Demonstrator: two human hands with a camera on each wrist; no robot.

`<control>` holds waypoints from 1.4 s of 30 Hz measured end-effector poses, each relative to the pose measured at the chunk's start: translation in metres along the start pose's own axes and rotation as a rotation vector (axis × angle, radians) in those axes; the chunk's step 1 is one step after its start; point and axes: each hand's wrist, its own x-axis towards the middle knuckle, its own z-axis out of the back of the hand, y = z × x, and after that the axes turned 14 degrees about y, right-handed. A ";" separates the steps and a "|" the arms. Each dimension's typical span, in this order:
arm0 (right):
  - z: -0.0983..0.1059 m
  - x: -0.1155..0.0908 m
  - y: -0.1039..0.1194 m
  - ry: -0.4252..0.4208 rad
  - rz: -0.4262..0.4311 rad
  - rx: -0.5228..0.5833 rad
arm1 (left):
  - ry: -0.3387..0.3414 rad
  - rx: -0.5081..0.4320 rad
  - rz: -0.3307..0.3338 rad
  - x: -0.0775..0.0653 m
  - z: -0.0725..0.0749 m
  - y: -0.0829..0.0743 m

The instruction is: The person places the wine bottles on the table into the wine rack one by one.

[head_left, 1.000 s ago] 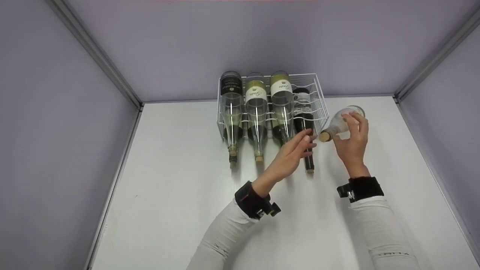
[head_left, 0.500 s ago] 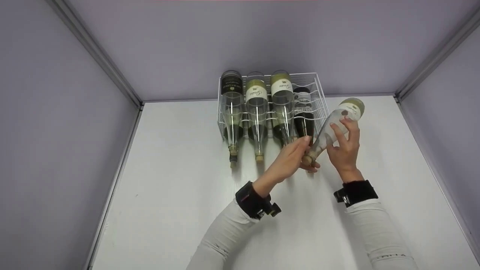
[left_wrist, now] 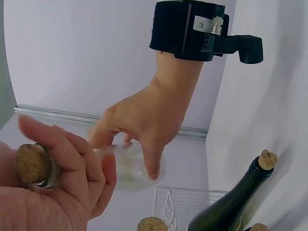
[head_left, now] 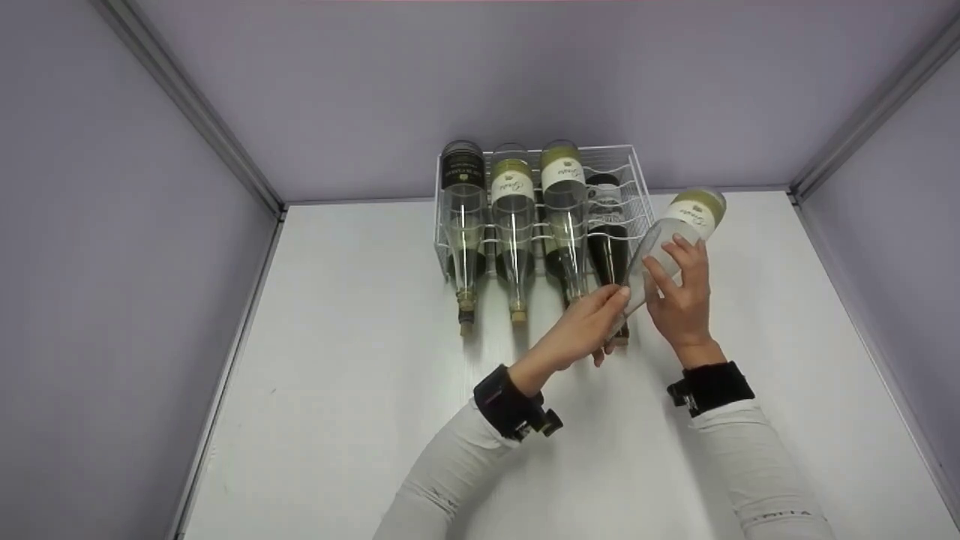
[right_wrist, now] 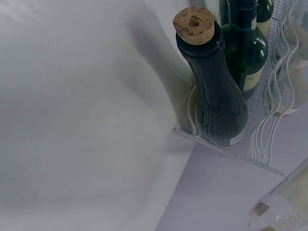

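Observation:
Both hands hold a clear wine bottle [head_left: 694, 214] with a white and green-gold label, tilted at the rack's right side, base up and to the right. The left hand [head_left: 577, 330] curls round its neck; the left wrist view shows the cork [left_wrist: 32, 163] between thumb and fingers. Higher up, the right hand [head_left: 684, 307] grips the bottle's body with spread, bent fingers. To their left, a white wire rack [head_left: 637, 176] carries three clear bottles in its upper row. Below lie dark bottles, the rightmost dark bottle [head_left: 606, 251] partly hidden by the left hand.
The rack stands on a white table [head_left: 337, 360] near the back wall [head_left: 375, 97]. Corked necks [right_wrist: 194, 26] stick out of the rack's front toward the person. Side walls [head_left: 892, 150] enclose the table left and right.
The right hand has brought the clear bottle leftward and turned its label up, its neck swinging down to the left hand. The left hand, open at first, now curls round that neck.

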 end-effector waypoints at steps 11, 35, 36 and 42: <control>0.004 0.013 0.009 -0.001 0.057 0.001 | -0.066 0.040 0.040 -0.002 -0.008 0.002; 0.035 0.021 0.032 0.257 -0.442 0.507 | -0.241 0.000 -0.016 0.004 -0.024 0.012; 0.037 0.024 0.036 0.267 -0.463 0.557 | -0.255 0.014 -0.021 0.005 -0.025 0.013; 0.045 0.037 0.052 0.346 -0.590 0.730 | -0.308 0.016 -0.015 0.016 -0.032 0.016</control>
